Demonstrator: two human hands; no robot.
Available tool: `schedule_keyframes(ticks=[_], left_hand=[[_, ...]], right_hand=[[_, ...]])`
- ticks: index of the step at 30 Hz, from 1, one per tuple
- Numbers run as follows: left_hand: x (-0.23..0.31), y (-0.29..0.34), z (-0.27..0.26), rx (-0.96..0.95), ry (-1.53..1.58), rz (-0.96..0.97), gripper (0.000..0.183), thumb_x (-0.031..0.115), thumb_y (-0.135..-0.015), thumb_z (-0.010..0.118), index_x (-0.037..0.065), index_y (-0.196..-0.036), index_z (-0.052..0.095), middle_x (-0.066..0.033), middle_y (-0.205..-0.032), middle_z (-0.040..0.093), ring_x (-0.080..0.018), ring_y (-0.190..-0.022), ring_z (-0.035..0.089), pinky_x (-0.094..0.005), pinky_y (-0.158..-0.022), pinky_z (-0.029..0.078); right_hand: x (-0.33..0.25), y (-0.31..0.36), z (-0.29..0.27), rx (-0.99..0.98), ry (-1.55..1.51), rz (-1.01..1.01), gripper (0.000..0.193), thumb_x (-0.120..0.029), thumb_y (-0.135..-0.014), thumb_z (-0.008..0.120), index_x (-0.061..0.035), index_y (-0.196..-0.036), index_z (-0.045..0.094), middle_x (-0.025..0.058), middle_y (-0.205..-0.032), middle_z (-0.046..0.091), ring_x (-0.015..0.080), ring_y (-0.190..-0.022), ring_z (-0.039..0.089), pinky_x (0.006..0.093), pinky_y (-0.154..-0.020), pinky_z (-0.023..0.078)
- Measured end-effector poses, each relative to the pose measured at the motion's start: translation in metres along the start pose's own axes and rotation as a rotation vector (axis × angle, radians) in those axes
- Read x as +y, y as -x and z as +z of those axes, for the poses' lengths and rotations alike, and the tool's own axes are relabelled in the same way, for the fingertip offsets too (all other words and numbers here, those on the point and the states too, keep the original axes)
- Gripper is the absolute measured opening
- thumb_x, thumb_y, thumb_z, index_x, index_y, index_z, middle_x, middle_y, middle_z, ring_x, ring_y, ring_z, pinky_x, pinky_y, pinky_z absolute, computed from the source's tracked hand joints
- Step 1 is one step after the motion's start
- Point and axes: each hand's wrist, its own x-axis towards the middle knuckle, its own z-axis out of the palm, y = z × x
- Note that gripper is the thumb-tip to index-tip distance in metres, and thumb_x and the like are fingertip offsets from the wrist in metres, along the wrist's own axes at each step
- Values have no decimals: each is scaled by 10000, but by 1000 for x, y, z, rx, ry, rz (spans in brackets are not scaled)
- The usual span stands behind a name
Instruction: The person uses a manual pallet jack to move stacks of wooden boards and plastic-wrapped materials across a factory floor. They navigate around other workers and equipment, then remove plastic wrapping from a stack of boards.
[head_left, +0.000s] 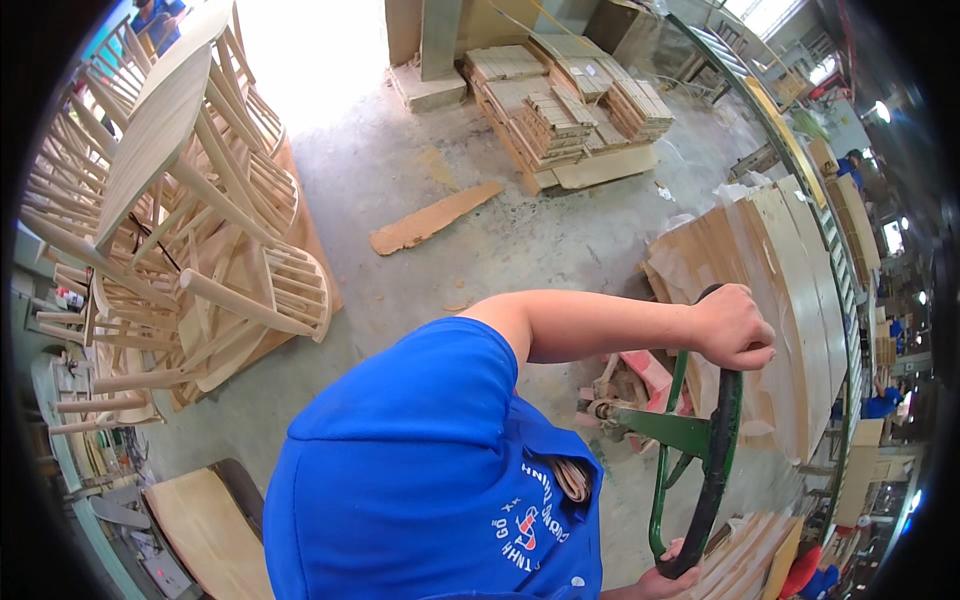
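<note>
Green metal handle with a curved black grip [722, 430] stands before me, near flat tan stacked boards [808, 290]. My left hand [735, 326] clasps one end, my right hand [668, 580] the other.

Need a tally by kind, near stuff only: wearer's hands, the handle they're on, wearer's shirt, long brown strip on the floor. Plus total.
Hands: 2 (left hand, right hand)
Handles: 1 (green-and-black handle)
Shirts: 1 (blue shirt)
Floor strips: 1 (long brown strip)
Total: 5
</note>
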Motion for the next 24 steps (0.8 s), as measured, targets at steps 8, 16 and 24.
schedule_keyframes(ticks=[8, 16, 24], left_hand=[[-14, -40, -6, -37, -14, -63, 339, 307, -764, 520, 96, -503, 476, -84, -467, 481, -312, -472, 501, -400, -529, 391], [35, -38, -38, -387, -224, -195, 357, 405, -804, 507, 97, -681, 639, -133, -585, 573, -327, -592, 577, -416, -580, 463], [144, 22, -81, -698, -532, -224, 450, 424, -876, 386, 84, -741, 648, -143, -654, 603, -329, -652, 586, -419, -646, 461]], right_hand=[[-69, -58, -5, -373, -914, 103, 629, -578, -841, 421, 7, -615, 473, 91, -514, 433, 223, -484, 426, 337, -461, 347], [-50, -22, -23, -451, -1136, 23, 513, -536, -843, 438, -56, -664, 440, 46, -537, 429, 156, -518, 434, 266, -469, 334], [-15, 17, -91, -781, -1229, 267, 585, -550, -819, 521, 30, -743, 539, 64, -573, 510, 124, -515, 492, 259, -465, 377]])
